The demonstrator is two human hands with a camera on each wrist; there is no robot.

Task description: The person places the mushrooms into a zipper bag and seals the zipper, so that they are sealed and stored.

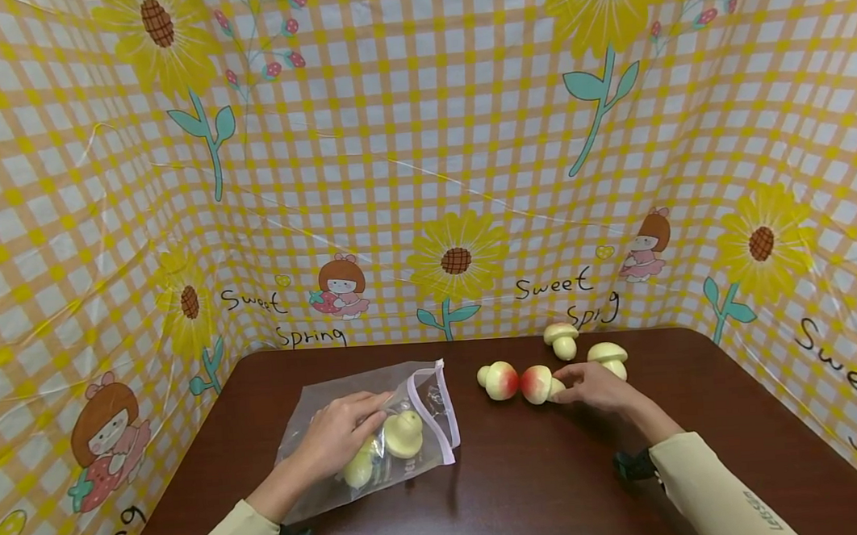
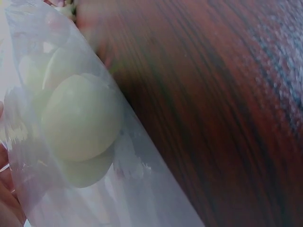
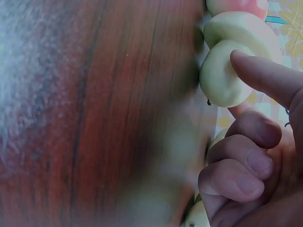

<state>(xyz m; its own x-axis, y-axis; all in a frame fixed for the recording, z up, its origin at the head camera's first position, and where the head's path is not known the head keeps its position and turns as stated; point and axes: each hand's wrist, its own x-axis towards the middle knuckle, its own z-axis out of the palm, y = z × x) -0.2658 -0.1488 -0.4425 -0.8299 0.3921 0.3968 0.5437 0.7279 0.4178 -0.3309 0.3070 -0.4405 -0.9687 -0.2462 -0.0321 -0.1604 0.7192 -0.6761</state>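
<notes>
Fingers extended, my left hand (image 1: 338, 430) rests on a clear plastic zip bag (image 1: 307, 411) lying on the table. Inside the bag are pale toy mushrooms, one (image 1: 404, 435) near its mouth and another (image 1: 358, 469) beside the hand; the left wrist view shows a pale rounded mushroom (image 2: 80, 118) through the plastic. My right hand (image 1: 598, 386) pinches the pale stem of a red-capped toy mushroom (image 1: 536, 385) between thumb and finger, its other fingers curled. That mushroom (image 3: 225, 75) lies on its side. Close to its cap lies a second red-capped mushroom (image 1: 502, 381), stem pointing left.
Two pale mushrooms stand at the back right: one (image 1: 563, 340) near the wall, the other (image 1: 608, 355) just behind my right hand. The bag's zip mouth (image 1: 447, 412) faces right. A checked cloth (image 1: 452, 161) encloses the dark wooden table (image 1: 527, 488) at the back and sides.
</notes>
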